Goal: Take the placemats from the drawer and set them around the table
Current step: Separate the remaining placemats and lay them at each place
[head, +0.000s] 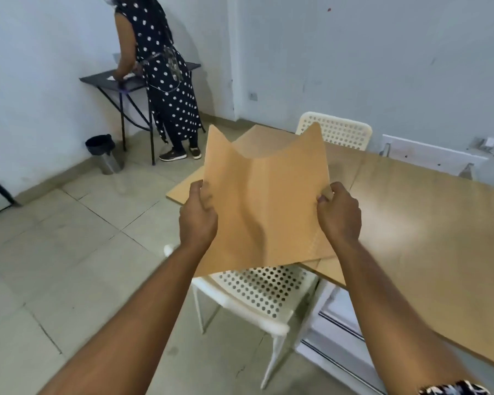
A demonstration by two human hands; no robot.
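I hold tan, flexible placemats [264, 201] in front of me, above the near corner of the wooden table [428, 223]. My left hand [198, 215] grips the left edge and my right hand [338, 213] grips the right edge. The sheets sag in the middle and their far corners stick up. At least two layers show at the bottom right edge. The drawer is not in view.
A white perforated chair [264, 292] stands tucked at the table's near corner, another white chair [337, 129] at the far side. A person in a polka-dot dress [166, 81] stands at a small black side table [109, 81] by the wall. A black bin [102, 152] sits on the tiled floor.
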